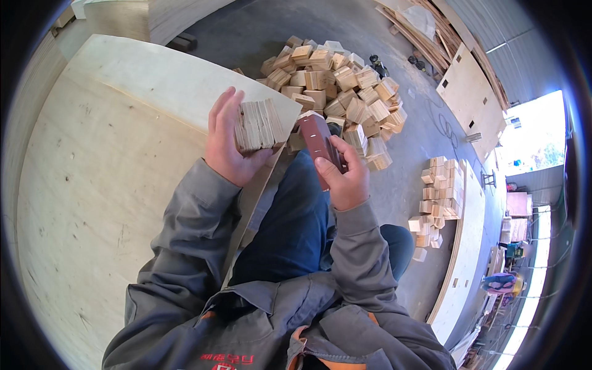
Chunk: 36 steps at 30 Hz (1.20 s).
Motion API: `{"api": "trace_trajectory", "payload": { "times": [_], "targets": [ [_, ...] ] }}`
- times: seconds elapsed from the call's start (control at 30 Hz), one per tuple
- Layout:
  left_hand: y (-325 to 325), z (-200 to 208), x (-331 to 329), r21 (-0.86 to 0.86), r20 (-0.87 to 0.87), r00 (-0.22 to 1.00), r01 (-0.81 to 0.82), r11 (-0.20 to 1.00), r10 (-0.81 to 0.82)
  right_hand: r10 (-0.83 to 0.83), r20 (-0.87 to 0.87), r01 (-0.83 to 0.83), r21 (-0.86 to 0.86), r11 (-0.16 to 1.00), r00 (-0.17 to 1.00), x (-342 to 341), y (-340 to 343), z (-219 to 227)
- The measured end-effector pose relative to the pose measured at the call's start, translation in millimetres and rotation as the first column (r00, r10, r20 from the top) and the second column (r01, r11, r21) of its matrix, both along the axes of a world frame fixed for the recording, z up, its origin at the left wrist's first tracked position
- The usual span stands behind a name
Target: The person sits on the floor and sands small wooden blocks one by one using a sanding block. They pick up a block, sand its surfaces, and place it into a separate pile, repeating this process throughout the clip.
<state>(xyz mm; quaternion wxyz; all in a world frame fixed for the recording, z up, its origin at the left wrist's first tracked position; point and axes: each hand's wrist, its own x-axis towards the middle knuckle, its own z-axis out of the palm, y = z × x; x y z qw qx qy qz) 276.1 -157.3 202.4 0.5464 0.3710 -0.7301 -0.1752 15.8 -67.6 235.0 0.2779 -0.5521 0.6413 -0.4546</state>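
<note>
My left hand [223,145] is wrapped round a squarish wooden block [262,125], thumb on the near side and fingers on the left. The block's layered, rough-looking face points up, at the corner of a large plywood panel [111,185]. My right hand [346,180] grips a reddish-brown sanding block [317,143] with small pale staple-like marks along it. Its far end is close to the right side of the wooden block, with a small gap visible between them.
Beyond my knees a large heap of wooden blocks [342,92] lies on the grey floor [394,191]. To the right, a smaller stack of blocks [441,191] stands beside a long plywood board [468,246]. Timber strips [422,37] lie at the far right, near a bright doorway [536,132].
</note>
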Motion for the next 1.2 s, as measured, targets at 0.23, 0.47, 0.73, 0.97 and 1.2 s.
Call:
{"api": "trace_trajectory", "payload": {
  "times": [0.23,0.47,0.73,0.97,1.2],
  "targets": [
    [-5.9,-17.3,1.3,0.417,-0.434,0.879,0.392,0.82,-0.199,0.01,-0.102,-0.025,-0.145,0.989,0.995,19.8,5.2,25.5],
    [-9.8,-36.6,5.3,0.368,-0.352,0.921,0.3,0.88,-0.166,0.062,-0.585,-0.295,-0.312,0.903,0.809,63.4,12.5,50.0],
    [-12.7,-38.2,1.9,0.333,-0.37,0.917,0.279,0.901,-0.148,-0.039,-0.695,-0.272,-0.332,0.903,0.718,90.8,-46.4,41.9],
    [-12.1,-34.2,0.9,0.356,-0.353,0.929,0.248,0.901,-0.116,-0.058,-0.731,-0.232,-0.29,0.929,0.68,101.0,-70.1,46.7],
    [-6.2,-23.8,5.5,0.38,-0.201,0.977,0.142,0.914,-0.069,-0.005,-0.754,-0.259,-0.231,0.938,0.657,84.0,16.8,55.8]
  ]
}}
